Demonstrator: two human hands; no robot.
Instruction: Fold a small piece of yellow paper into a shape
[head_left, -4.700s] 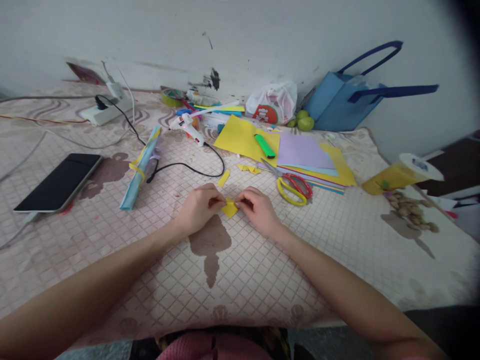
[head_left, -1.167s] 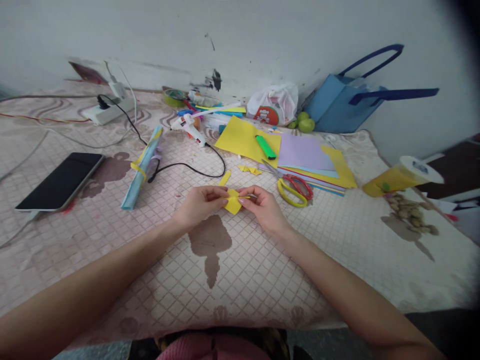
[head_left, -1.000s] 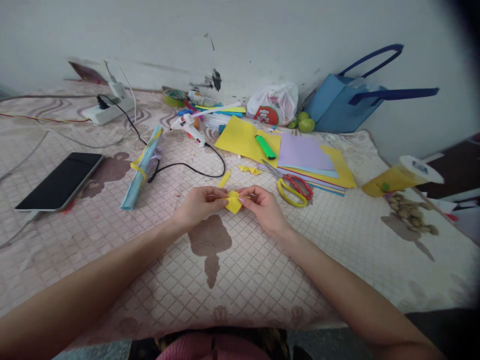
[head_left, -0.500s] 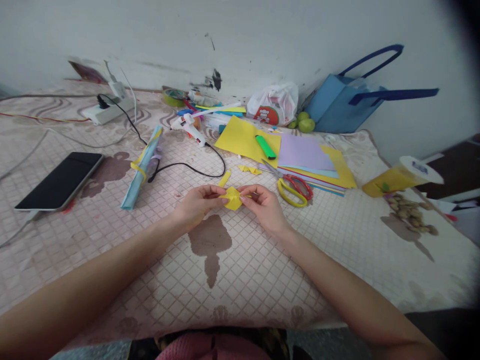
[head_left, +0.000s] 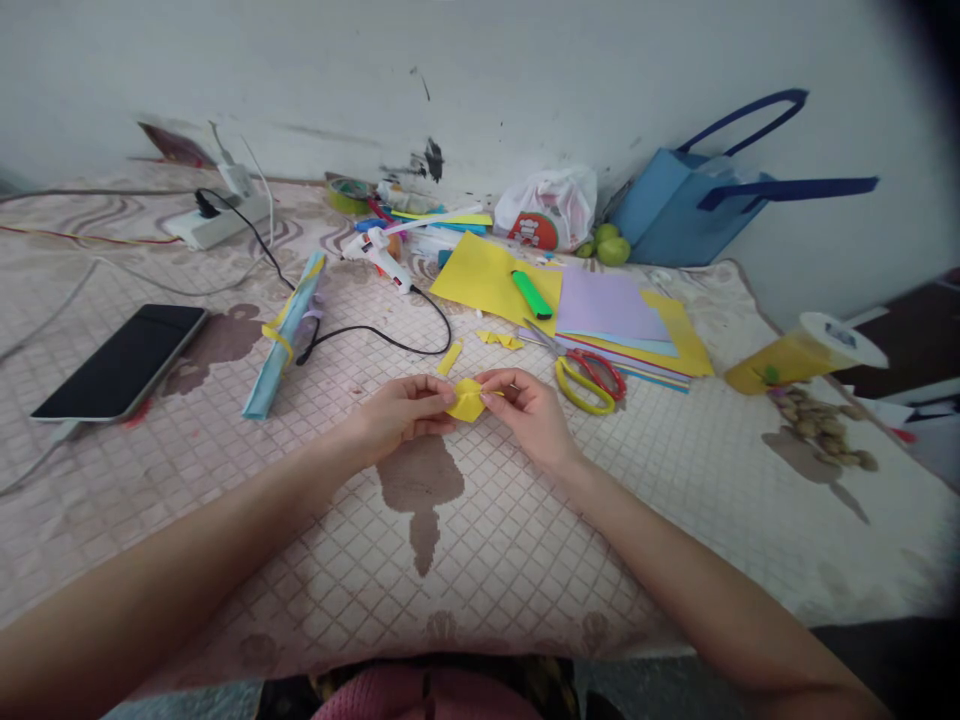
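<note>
A small folded piece of yellow paper (head_left: 469, 402) is held between my two hands, just above the patterned tablecloth (head_left: 525, 540). My left hand (head_left: 405, 412) pinches its left edge between thumb and fingers. On the right edge, the thumb and forefinger of my right hand (head_left: 523, 405) close on it. Just beyond the hands lie a short yellow paper strip (head_left: 450, 357) and a few small folded yellow pieces (head_left: 500, 340). Scissors (head_left: 585, 380) with red and yellow handles rest to the right of my right hand.
Coloured paper sheets (head_left: 611, 305) carry a green cutter-like tool (head_left: 531, 294). A glue gun (head_left: 381, 258) trails its black cord leftward. Left are a wrapped blue paper roll (head_left: 281, 340) and a phone (head_left: 120, 362). A blue bag (head_left: 675, 210) and yellow container (head_left: 787, 355) stand right.
My left fingers have shifted slightly on the yellow paper, their lower fingers now further under it. The paper has moved slightly right. My right hand is nearly unchanged.
</note>
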